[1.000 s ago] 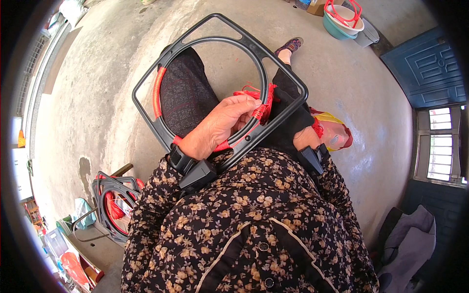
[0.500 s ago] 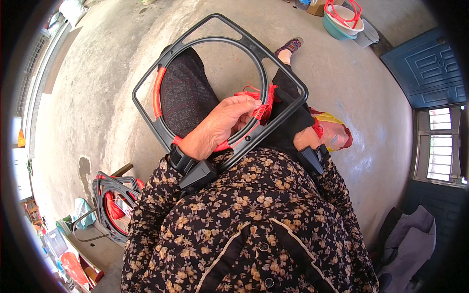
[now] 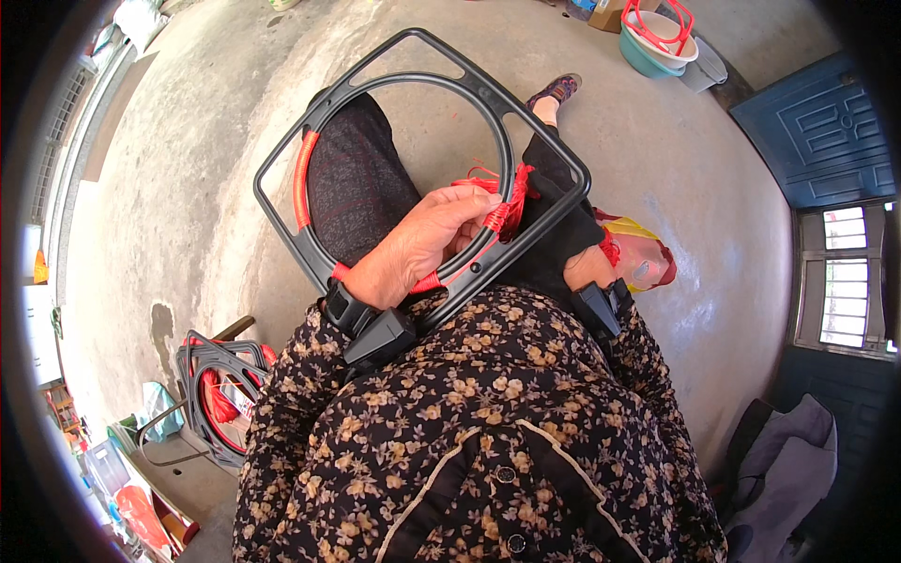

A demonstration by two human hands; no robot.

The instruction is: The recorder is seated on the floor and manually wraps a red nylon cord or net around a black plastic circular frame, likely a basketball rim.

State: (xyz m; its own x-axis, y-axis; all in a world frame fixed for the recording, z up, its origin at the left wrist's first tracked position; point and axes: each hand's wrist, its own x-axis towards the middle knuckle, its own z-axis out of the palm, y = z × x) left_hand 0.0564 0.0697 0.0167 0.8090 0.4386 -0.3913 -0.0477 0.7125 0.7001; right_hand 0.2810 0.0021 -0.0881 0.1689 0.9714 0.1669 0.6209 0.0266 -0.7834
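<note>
Across my lap rests a square black plastic frame (image 3: 414,35) with a round ring inside it. Red cord (image 3: 302,178) is wound tightly around parts of the ring. My left hand (image 3: 427,235) reaches through the ring, its thumb and fingers pinching the ring's right side where cord is wrapped. A loose tangle of red strands (image 3: 511,218) hangs just beyond those fingertips. My right hand (image 3: 589,266) is down beside my right thigh, next to a clear bag (image 3: 643,260) with red and yellow parts and red strands at its mouth. The fingers of that hand are hidden.
Several similar black frames (image 3: 199,352) with red material are stacked on the left, by a low wooden piece. Basins (image 3: 648,56) and a grey bucket (image 3: 706,68) stand far right. A blue door (image 3: 817,131) and grey cloth (image 3: 788,469) are at the right.
</note>
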